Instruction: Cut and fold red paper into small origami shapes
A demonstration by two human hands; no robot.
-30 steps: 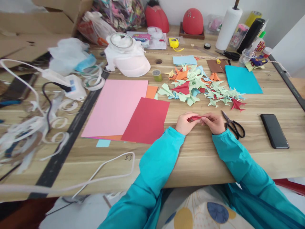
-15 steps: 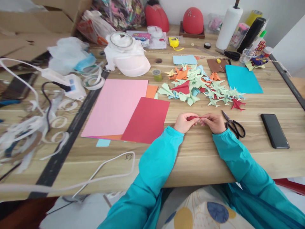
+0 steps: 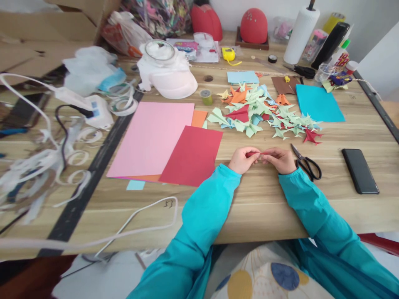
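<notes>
"What's in the head view?"

"The left hand [image 3: 244, 160] and right hand [image 3: 281, 160] both pinch a little red paper [image 3: 252, 154]. It's just left of the scissors [image 3: 301, 158]."

"What are they doing with it?"

"Pressing a fold, I think."

"What does the next move need?"

"A soft, steady squeeze, I guess, so the fold is neat. See the pile of folded papers [image 3: 257, 104]? It's past the scissors, a bit left."

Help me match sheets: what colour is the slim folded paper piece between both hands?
The slim folded paper piece is red, best seen in the head view.
</notes>
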